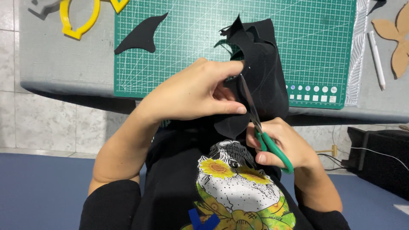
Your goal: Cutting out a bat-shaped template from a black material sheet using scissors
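Two hands: left hand grips black felt, right hand scissors.

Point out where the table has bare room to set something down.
Most of the green cutting mat is bare, between the cut black shape and the black fabric held by the left hand. Grey table below the yellow template is also free. The right edge is crowded with the white pen and brown cutout.
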